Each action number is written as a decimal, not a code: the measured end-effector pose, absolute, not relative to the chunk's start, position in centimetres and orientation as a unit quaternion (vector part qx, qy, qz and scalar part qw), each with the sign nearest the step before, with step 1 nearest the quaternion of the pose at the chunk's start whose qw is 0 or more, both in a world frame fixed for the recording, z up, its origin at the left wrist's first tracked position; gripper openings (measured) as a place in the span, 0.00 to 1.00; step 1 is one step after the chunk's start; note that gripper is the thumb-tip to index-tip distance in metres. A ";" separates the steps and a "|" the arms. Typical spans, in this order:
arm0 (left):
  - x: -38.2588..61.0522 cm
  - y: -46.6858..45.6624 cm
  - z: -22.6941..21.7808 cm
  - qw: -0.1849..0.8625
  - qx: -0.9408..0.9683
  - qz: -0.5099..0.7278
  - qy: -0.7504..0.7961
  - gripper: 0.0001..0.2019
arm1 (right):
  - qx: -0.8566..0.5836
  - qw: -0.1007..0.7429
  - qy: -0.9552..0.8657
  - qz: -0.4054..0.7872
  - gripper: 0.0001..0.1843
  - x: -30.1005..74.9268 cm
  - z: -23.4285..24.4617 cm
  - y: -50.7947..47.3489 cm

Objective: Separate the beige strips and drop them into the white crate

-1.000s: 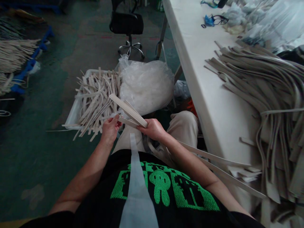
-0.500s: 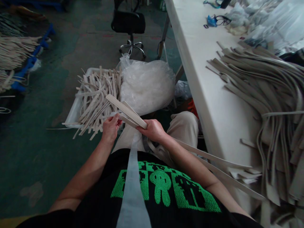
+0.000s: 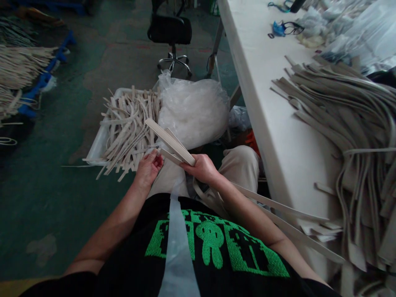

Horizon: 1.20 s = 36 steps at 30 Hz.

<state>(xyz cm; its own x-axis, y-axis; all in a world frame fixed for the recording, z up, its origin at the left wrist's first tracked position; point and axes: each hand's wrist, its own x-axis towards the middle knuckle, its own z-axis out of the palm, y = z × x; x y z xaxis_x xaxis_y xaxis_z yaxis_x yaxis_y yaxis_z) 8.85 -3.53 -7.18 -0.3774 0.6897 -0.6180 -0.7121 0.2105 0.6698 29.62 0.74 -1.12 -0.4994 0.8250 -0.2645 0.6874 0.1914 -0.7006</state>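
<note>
The held strips (image 3: 170,141) looked smooth and dull, but it was hard to tell if they were cloth or leather. The worktop (image 3: 262,103) was smooth, with a soft shine. The tub (image 3: 96,145) looked like hard plastic. The big bag (image 3: 194,113) was thin, crinkly, shiny plastic. The chair's foot (image 3: 173,60) was shiny metal. The T-shirt (image 3: 130,247) was dull cloth, and its green picture (image 3: 209,236) looked bumpy. The trousers (image 3: 241,164) were dull cloth too. The floor (image 3: 62,198) looked worn and patchy.
</note>
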 end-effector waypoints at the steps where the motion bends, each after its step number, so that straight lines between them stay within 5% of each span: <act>1: 8.8 -3.6 -7.2 0.553 -0.012 0.632 0.542 0.16 | -0.490 0.091 -0.767 0.404 0.16 29.7 -1.1 0.7; 25: 8.9 -3.6 -7.8 0.511 0.013 0.660 0.551 0.23 | -0.484 -0.016 -0.817 0.314 0.17 28.9 0.0 -0.1; 36: 9.1 -4.2 -7.6 0.540 0.019 0.633 0.554 0.23 | -0.499 0.004 -0.802 0.328 0.17 28.9 -0.2 0.3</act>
<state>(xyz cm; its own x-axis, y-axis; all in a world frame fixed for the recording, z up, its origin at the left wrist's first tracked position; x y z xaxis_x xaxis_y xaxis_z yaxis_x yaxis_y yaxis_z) 9.10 -4.18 -7.58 -0.4150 0.7051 -0.5750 -0.6634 0.1979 0.7216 28.94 0.34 -0.21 -0.5021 0.8031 -0.3208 0.7981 0.2875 -0.5295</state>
